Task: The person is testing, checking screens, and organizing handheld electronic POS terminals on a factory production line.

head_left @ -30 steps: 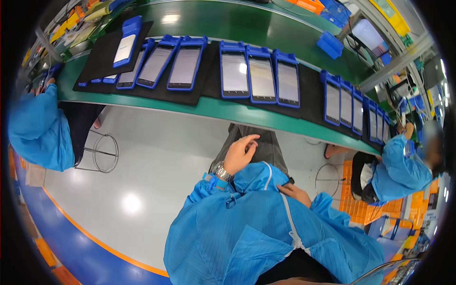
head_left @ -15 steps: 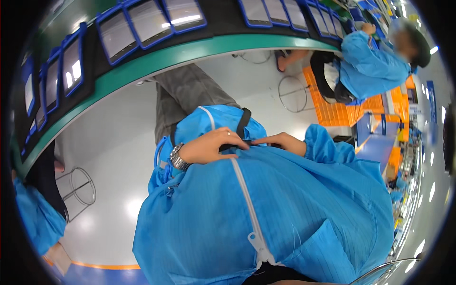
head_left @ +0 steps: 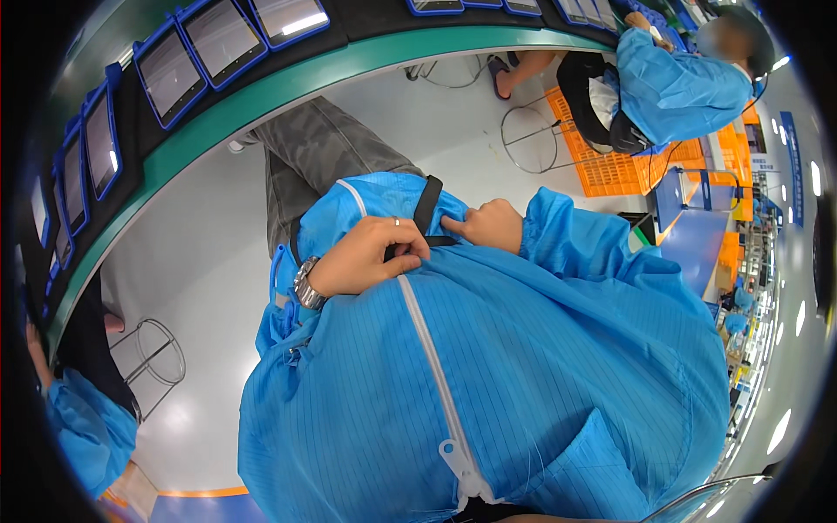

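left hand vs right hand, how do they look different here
The left hand wears a ring; none shows on the right hand.
A metal watch sits at the left hand's wrist, while a blue sleeve covers the right hand's wrist.
The left hand's fingers point toward picture right, the right hand's toward picture left.
Both are bare and near the black strap.
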Tool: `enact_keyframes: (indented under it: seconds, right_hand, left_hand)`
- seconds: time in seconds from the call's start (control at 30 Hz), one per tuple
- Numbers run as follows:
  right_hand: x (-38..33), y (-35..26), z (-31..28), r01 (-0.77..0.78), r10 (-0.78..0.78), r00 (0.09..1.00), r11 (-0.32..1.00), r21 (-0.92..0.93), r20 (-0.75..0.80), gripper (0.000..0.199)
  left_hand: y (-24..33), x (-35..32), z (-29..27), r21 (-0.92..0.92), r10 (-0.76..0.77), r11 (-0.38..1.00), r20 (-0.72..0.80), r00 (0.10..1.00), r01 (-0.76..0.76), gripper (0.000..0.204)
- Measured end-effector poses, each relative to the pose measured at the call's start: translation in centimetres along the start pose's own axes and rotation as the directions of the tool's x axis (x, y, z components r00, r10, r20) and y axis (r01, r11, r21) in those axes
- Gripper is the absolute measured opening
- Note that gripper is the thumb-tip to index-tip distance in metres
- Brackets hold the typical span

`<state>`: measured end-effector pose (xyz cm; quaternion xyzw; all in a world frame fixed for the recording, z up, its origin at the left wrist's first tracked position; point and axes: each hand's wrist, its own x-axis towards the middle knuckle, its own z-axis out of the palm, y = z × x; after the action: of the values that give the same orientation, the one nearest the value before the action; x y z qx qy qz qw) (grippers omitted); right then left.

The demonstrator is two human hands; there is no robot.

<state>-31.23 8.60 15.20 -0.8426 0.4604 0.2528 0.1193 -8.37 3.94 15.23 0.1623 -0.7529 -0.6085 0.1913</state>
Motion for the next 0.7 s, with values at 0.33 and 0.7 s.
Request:
enact_keyframes:
  seconds: [0.33,0.7]
  right_hand:
    - [-0.3,1.2,0.0,0.211,-0.211,0.96,0.977,-0.02,-0.184,0.029]
    - [-0.9,-1.2,-0.3,-0.185,0.178,0.98,0.979,0.083,0.094,0.049]
  left_hand:
    - [-3.0,3.5,2.1,0.578,-0.13,0.779,-0.228,0.965,0.242,0.023]
    - [-5.2,6.6,3.2,0.679,-0.039,0.707,-0.241,0.97,0.197,0.016]
